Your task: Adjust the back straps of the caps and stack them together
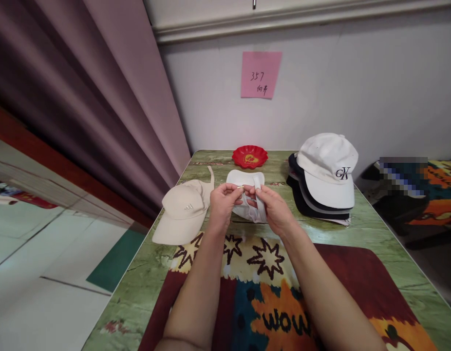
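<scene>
Both of my hands work at the back strap of a white cap (247, 179), which lies over the table beyond the mat. Between the thumb and fingers of my left hand (225, 201) is a small gold-coloured buckle (240, 187) at the strap. My right hand (278, 207) pinches the white strap (261, 201) on the other side. Part of the cap is hidden behind my fingers. To the left sits a beige cap (185, 209) with its strap end sticking up.
A stack of caps, topped by a white one (329, 168), stands on the right. At the back is a red scalloped dish (250, 156). A patterned mat (357, 278) covers the table's (130, 287) front. A pink note (261, 75) hangs on the wall.
</scene>
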Demonstrator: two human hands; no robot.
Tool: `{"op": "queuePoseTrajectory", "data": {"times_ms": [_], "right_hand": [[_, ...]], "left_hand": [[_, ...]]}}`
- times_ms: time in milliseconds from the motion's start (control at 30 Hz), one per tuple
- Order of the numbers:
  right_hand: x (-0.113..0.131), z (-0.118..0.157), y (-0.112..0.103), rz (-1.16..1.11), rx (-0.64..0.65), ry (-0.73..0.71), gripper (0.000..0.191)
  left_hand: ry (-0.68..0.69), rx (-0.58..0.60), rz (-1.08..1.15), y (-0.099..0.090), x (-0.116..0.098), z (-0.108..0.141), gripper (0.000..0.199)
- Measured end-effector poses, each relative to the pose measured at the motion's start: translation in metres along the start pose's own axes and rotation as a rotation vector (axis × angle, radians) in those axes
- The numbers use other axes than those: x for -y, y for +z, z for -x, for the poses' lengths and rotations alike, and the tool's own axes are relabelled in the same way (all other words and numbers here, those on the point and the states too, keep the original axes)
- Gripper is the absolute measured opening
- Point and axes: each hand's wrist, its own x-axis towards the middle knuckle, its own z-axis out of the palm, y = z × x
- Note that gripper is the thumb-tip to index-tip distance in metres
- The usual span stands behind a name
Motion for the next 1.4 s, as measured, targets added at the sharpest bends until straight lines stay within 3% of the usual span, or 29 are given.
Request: {"op": "queuePoseTrajectory", "data": {"times_ms": [233, 400, 467, 633, 767, 1400], "right_hand": [[0.005, 0.000, -0.004, 0.113, -0.048, -0.083, 0.036], [0.026, 0.005, -0.014, 0.457, -0.149, -0.298, 0.038], [0.033, 0.008, -0.017, 0.512, -0.139, -0.343, 0.035], [0.039, 0.014, -0.016, 0.825, -0.208, -0.436, 0.024], [0.040, 0.017, -0.012, 1.038, -0.238, -0.506, 0.022], [0.044, 0.017, -0.017, 1.112, -0.100, -0.386, 0.020]], "left_hand": [[0.151, 0.013, 0.005, 0.002, 0.001, 0.000, 0.021], [0.040, 0.366, 0.104, -0.002, -0.009, 0.005, 0.022], [-0.030, 0.424, 0.144, -0.003, -0.009, 0.004, 0.024], [-0.144, 0.261, 0.219, -0.002, -0.007, 0.001, 0.031], [-0.147, 0.155, 0.223, 0.000, -0.011, 0.002, 0.032], [-0.003, 0.239, -0.007, 0.004, -0.017, 0.011, 0.031]]}}
